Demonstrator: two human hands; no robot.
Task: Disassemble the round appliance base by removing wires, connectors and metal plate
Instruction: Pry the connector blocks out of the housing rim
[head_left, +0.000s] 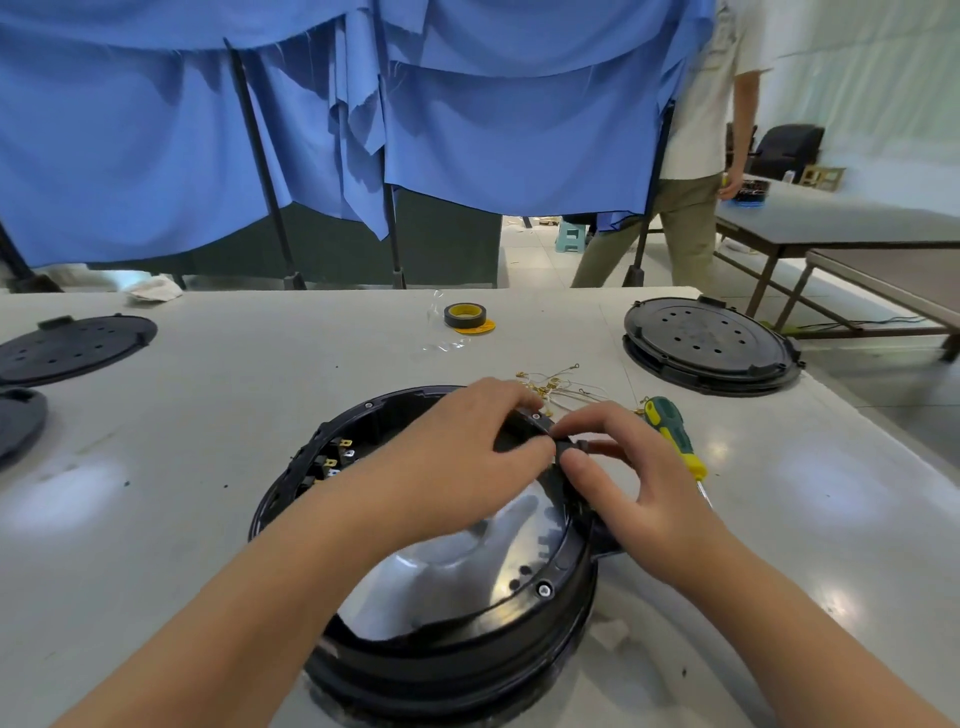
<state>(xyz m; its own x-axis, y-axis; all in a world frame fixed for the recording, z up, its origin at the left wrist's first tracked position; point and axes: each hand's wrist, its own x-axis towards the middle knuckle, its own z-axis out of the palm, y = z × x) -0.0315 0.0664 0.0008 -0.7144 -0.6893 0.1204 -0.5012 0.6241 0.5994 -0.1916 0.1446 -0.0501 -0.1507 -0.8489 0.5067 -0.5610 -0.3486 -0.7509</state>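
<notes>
The black round base (447, 613) sits at the table's (218, 415) near centre, its shiny metal plate (467, 561) showing inside. Both hands meet at its 2 o'clock rim: the left hand (457, 457) curls over the edge, and the right hand (623, 467) pinches a small black connector (574, 448) with thumb and forefinger. Loose wires (558, 387) lie just beyond at 1 o'clock, a screwdriver (675, 434) at 2, tape (465, 316) at 12.

We noted the round base (452, 649) as glossy black plastic; its inner metal plate (467, 561) was polished, mirror-like. The table (208, 415) looked smooth, pale, faintly scuffed. The curtain (467, 130) was matt blue cloth, edges frayed.
</notes>
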